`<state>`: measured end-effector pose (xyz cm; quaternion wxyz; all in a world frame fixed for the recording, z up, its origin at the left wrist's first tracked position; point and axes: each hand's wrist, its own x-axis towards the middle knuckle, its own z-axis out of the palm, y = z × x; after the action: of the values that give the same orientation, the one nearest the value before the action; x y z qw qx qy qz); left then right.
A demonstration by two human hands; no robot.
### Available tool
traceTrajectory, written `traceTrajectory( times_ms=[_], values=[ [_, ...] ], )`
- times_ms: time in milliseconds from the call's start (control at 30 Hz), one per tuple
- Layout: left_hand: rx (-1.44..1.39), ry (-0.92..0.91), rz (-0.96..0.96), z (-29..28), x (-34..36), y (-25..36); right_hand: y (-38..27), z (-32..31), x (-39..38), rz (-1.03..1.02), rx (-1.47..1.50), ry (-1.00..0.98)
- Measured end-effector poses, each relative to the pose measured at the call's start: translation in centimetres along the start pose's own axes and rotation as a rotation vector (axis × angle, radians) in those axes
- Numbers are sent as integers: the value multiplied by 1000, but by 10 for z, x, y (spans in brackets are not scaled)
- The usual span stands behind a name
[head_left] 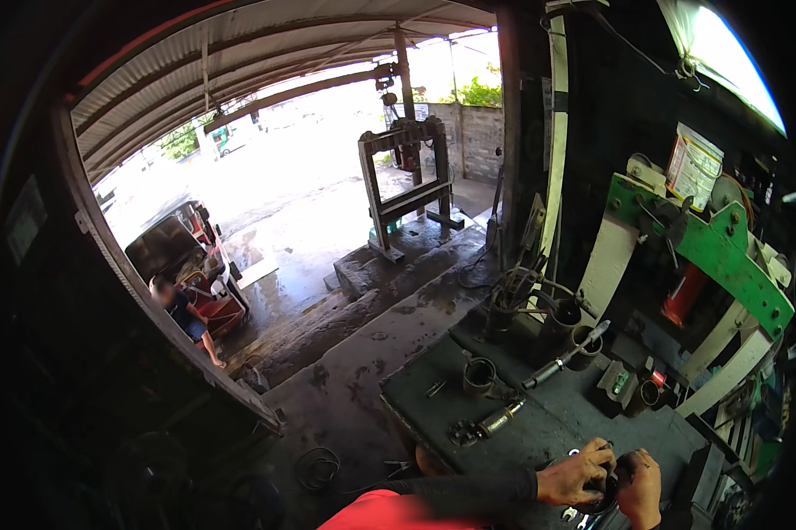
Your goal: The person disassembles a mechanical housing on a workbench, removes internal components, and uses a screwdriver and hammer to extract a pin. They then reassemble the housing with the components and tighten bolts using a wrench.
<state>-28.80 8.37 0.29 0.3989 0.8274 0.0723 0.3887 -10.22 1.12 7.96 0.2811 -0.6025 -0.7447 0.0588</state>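
Note:
At the near right of a dark workbench [469, 446], my left hand [577, 477] and my right hand [638, 491] meet around a dark, roundish greasy part [608, 495]. Fingers of both hands are curled over it, hiding much of its shape, so I cannot tell its kind. Shiny open-ended wrenches [568, 513] lie just below my left hand. Farther left on the bench rest a metal cylindrical tool with a jointed dark end [501, 419] and a dark metal connecting rod-like piece with a round ring [480, 375].
Blackened cans [561, 320] with tools stand at the bench's back; a long metal tool [553, 367] leans on one. A green press frame [698, 247] rises at right. Beyond the steps [327, 327] stand another metal frame [407, 177], a red vehicle [195, 265] and a person [186, 314].

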Motion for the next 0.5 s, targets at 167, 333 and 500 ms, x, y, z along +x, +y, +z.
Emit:
traceTrajectory(
  times_ms=[167,333,500],
  values=[
    [63,22,10,3,0,4,8,9,-5,85,-85,55],
    [405,-38,138,1,-1,15,19,17,-9,26,-97,45],
    [747,-170,418,0,8,14,25,14,-7,-95,-32,17]
  ],
)
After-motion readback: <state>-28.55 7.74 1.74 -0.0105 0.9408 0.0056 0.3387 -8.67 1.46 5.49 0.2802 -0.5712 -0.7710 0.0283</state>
